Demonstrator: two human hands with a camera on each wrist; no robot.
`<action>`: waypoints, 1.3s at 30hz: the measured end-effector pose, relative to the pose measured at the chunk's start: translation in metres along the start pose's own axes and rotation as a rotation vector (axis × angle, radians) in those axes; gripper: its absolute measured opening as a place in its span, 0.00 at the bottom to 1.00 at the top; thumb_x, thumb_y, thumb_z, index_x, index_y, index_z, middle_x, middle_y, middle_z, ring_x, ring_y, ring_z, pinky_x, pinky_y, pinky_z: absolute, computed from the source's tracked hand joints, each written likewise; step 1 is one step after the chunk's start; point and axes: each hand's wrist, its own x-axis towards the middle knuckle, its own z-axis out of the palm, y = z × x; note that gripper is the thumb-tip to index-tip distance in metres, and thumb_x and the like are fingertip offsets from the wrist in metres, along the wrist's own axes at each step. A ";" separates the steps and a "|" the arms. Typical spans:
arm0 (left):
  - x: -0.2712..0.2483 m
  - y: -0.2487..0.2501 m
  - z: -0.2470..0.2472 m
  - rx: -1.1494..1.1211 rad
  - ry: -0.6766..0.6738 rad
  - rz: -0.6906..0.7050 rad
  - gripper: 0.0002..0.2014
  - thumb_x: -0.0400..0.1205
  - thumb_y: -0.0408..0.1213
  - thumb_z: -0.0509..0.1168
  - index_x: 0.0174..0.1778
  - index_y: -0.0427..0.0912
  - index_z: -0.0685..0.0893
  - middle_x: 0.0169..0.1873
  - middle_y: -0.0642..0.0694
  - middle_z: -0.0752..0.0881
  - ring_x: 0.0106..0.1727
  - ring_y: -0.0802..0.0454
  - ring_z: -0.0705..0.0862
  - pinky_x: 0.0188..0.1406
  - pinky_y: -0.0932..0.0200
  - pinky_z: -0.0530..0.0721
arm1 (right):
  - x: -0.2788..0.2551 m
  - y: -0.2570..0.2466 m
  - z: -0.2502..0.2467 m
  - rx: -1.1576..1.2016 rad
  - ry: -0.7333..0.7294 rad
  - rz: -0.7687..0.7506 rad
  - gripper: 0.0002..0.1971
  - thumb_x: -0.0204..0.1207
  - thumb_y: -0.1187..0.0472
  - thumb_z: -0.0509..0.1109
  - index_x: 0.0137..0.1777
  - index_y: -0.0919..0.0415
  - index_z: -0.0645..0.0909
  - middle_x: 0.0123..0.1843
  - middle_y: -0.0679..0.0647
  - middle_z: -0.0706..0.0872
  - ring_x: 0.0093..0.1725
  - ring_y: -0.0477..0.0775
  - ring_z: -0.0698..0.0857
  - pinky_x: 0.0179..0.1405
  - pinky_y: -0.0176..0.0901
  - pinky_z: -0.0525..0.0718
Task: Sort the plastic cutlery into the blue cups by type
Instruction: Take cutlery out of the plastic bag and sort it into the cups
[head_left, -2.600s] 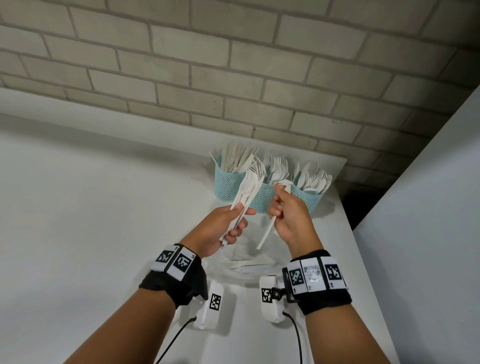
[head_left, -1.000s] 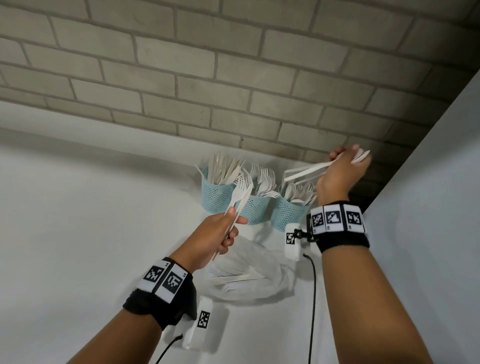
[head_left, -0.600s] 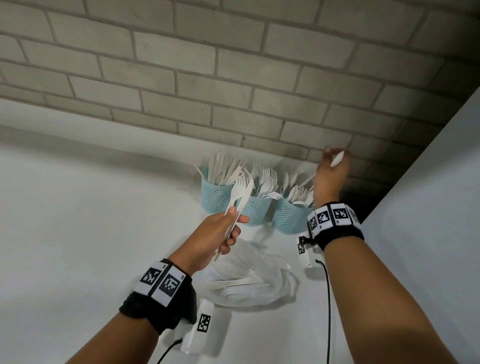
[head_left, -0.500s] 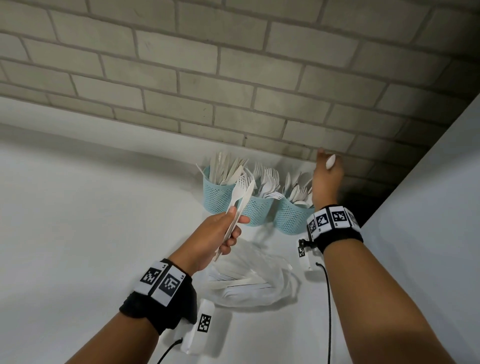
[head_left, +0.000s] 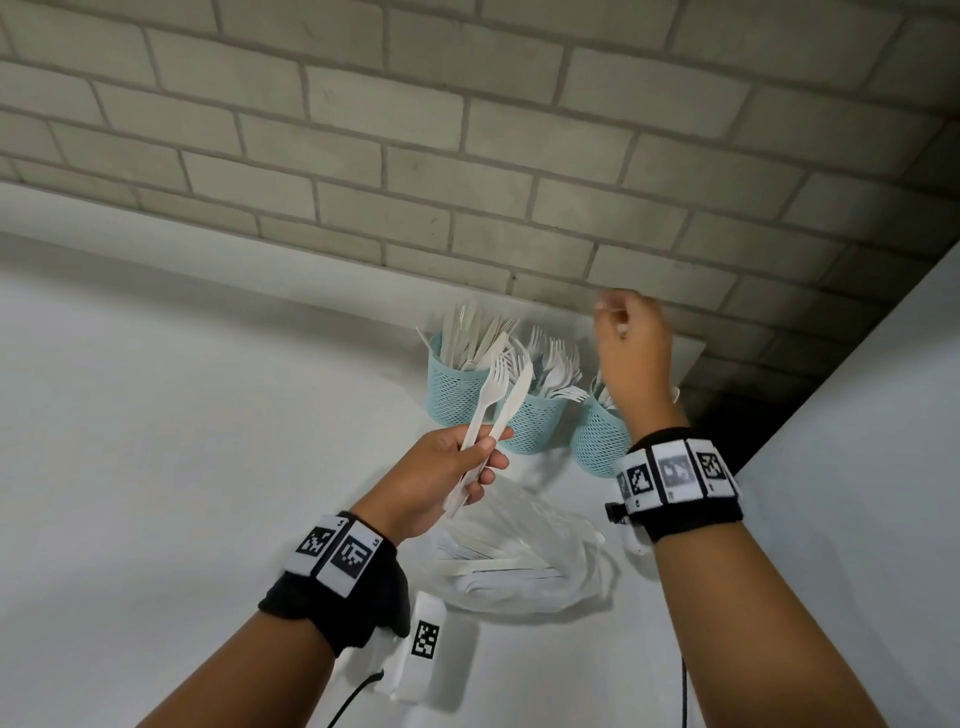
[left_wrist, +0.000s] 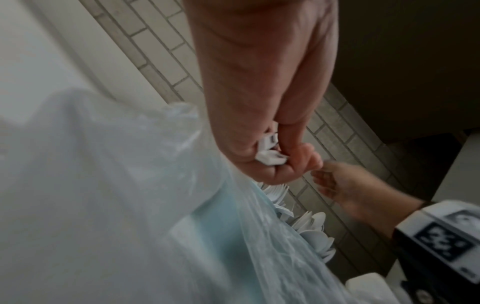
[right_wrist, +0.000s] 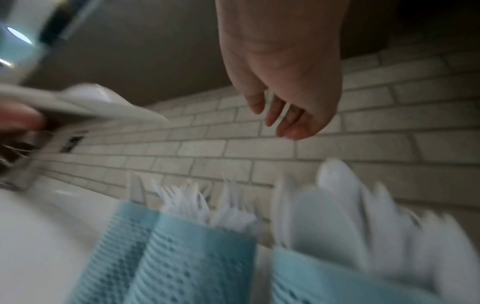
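Hands first: right hand (head_left: 631, 353) now hangs empty w/ loose fingers above the right blue cup (head_left: 597, 441); 0.5 s ago it had a spoon, so that one's in w/ the spoons. Left hand (head_left: 447, 473) still grips a fork (head_left: 485, 402) & knife (head_left: 511, 402) in front of the middle cup (head_left: 530, 423). Left cup (head_left: 454, 395) has knives. More cutlery sits in the plastic bag (head_left: 524, 556) on the bench (head_left: 182, 467), so sorting isn't done.

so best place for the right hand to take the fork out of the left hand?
Probably the neck just below the tines of the fork, coming from above right. The left hand grips the lower handles of fork and knife together; the upper ends fan apart, leaving room for a pinch.
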 end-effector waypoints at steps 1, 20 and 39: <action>0.000 0.000 0.000 0.004 0.007 0.002 0.11 0.86 0.33 0.57 0.57 0.42 0.84 0.33 0.48 0.83 0.29 0.58 0.76 0.26 0.70 0.76 | -0.009 -0.015 -0.001 0.088 -0.103 0.030 0.12 0.81 0.60 0.64 0.61 0.63 0.81 0.57 0.58 0.83 0.50 0.52 0.81 0.44 0.32 0.78; -0.003 0.001 -0.016 -0.209 0.308 0.040 0.15 0.87 0.42 0.54 0.52 0.37 0.83 0.37 0.45 0.82 0.35 0.54 0.81 0.29 0.69 0.83 | -0.015 -0.058 0.021 0.490 0.053 0.248 0.05 0.86 0.61 0.53 0.54 0.56 0.70 0.35 0.48 0.84 0.23 0.41 0.77 0.27 0.38 0.80; -0.006 0.008 -0.016 -0.006 0.348 0.132 0.11 0.87 0.37 0.55 0.50 0.43 0.84 0.36 0.48 0.77 0.36 0.56 0.73 0.37 0.63 0.75 | -0.022 -0.067 0.067 -0.084 -0.352 -0.117 0.17 0.84 0.50 0.57 0.63 0.57 0.82 0.58 0.56 0.84 0.55 0.56 0.80 0.55 0.47 0.78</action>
